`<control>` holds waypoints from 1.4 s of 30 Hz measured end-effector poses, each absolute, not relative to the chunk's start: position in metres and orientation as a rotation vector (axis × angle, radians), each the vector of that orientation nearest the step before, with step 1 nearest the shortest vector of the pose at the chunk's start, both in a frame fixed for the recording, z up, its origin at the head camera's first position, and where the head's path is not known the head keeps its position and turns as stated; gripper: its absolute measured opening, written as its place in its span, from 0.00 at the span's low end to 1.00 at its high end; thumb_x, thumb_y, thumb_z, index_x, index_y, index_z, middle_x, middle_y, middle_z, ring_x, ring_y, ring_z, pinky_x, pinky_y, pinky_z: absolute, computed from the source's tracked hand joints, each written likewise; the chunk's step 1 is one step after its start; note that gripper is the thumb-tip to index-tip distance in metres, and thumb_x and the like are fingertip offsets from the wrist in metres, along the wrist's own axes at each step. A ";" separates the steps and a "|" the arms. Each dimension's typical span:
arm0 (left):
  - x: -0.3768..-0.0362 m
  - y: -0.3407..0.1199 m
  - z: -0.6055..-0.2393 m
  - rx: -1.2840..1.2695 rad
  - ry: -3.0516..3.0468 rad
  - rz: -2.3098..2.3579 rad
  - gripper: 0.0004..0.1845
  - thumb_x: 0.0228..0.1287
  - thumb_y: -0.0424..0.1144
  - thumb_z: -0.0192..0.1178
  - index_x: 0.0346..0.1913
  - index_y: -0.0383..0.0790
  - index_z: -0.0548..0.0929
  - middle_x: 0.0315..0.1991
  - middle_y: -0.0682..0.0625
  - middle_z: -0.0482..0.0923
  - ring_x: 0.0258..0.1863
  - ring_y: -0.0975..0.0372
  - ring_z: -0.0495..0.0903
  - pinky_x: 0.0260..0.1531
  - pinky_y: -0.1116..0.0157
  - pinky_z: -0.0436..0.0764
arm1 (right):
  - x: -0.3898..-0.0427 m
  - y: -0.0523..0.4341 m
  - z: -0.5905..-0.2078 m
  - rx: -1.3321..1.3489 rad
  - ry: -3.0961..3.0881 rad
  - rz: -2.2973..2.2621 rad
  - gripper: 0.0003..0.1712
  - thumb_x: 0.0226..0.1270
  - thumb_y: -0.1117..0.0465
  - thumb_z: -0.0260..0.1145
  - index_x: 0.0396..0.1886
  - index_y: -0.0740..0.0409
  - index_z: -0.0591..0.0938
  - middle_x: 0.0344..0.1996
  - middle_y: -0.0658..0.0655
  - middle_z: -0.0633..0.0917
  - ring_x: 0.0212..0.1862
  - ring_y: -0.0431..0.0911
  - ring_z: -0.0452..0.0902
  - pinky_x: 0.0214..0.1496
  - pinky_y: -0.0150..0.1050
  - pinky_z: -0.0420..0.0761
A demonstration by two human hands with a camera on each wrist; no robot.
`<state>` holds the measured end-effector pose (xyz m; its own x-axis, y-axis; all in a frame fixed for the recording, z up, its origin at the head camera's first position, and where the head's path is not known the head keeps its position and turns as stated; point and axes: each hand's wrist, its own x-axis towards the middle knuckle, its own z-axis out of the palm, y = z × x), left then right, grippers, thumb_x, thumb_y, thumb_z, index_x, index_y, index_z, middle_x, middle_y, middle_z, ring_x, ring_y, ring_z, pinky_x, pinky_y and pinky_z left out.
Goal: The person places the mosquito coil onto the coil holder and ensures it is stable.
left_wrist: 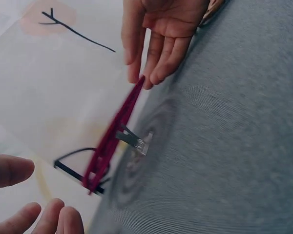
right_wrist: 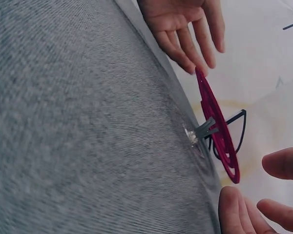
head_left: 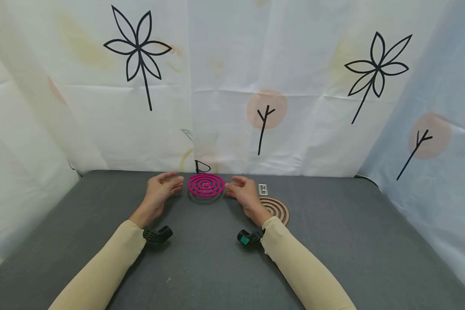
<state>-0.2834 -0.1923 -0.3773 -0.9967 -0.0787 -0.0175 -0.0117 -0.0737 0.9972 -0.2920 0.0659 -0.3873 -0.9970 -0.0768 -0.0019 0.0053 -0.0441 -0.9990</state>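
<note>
Pink spiral coil [head_left: 206, 185] raised on a small metal stand [left_wrist: 132, 140] above the grey table [head_left: 333, 241], near the back edge. Left hand [head_left: 161, 189] just beside its left rim, fingers relaxed and spread, holding nothing. Right hand [head_left: 243, 193] at the right rim, fingers straight, perhaps touching. Brown coil [head_left: 276, 209] and metal clip [head_left: 262, 189] lying beside the right wrist.

L hand [head_left: 160, 189] & R hand [head_left: 244, 193]: fingers relaxed, palms facing.

A staged recording booth: printed curtains [head_left: 232, 86] enclose a grey table [head_left: 333, 241].
</note>
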 end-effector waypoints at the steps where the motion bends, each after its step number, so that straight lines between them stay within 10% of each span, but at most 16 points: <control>1: -0.283 -0.192 -0.375 0.099 -2.117 -2.238 0.31 0.72 0.34 0.63 0.72 0.26 0.67 0.46 0.51 0.84 0.41 0.70 0.84 0.58 0.58 0.80 | -0.292 0.067 -0.385 -0.084 2.143 -2.225 0.28 0.72 0.71 0.64 0.69 0.73 0.71 0.51 0.68 0.82 0.54 0.63 0.82 0.55 0.45 0.84; 13: -0.262 -0.166 -0.347 -0.260 -2.247 -2.031 0.27 0.74 0.37 0.62 0.71 0.31 0.71 0.59 0.36 0.78 0.48 0.68 0.83 0.57 0.60 0.81 | -0.285 0.080 -0.366 -0.193 2.198 -2.175 0.29 0.73 0.68 0.65 0.71 0.68 0.71 0.53 0.68 0.81 0.59 0.66 0.77 0.58 0.47 0.82; 42: -0.227 -0.095 -0.380 -0.714 -2.519 -1.946 0.29 0.70 0.37 0.65 0.69 0.29 0.73 0.56 0.35 0.81 0.56 0.48 0.81 0.54 0.56 0.82 | -0.244 0.208 -0.374 -0.410 2.559 -1.798 0.33 0.71 0.61 0.69 0.72 0.64 0.71 0.62 0.71 0.77 0.61 0.59 0.75 0.60 0.53 0.79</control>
<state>-0.2270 -0.0954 -0.3805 -0.8974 0.4083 0.1673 0.2648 0.1951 0.9443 -0.2435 0.2081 -0.3736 -0.9662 -0.2033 0.1585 -0.2180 0.3167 -0.9231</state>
